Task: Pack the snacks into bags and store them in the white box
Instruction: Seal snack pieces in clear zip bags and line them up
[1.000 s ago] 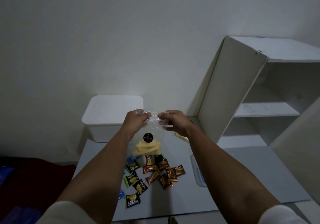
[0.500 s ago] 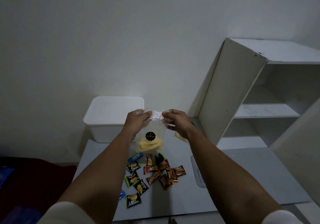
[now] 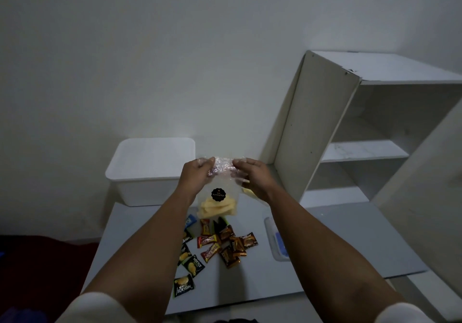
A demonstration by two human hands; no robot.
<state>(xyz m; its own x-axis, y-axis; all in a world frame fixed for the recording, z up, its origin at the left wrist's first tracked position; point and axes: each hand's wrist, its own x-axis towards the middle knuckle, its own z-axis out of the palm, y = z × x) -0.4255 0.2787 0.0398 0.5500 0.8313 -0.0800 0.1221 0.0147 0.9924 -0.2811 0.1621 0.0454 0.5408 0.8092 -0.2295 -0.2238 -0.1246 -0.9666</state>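
Dim room, plain white wall fills the upper frame. Grey table [image 3: 325, 242] sits lower centre, white shelf unit [image 3: 322, 127] at right, tilted in the wide-angle view.

White box [image 3: 150, 170] at centre left, on the far left corner of the table, against the wall. Can't tell whether a lid covers it.

Both hands raised at frame centre, above the table. Left hand [image 3: 197, 175] and right hand [image 3: 252, 177] each pinch the crumpled top edge of a clear plastic bag [image 3: 220, 187], fingers curled on the film. Bag hangs between them, just right of the box, black round sticker [image 3: 218, 194] on its front, pale yellow snacks [image 3: 217, 208] at the bottom.

Below the bag, wrapped candies [image 3: 225, 245] lie scattered on the table: orange-brown and red ones in a cluster, green-black packets [image 3: 192, 265] to their left, partly hidden by the left forearm, one blue packet [image 3: 190, 221] near the bag's lower left.

Clear flat container [image 3: 275, 240] at lower right of the candies, mostly behind the right forearm.
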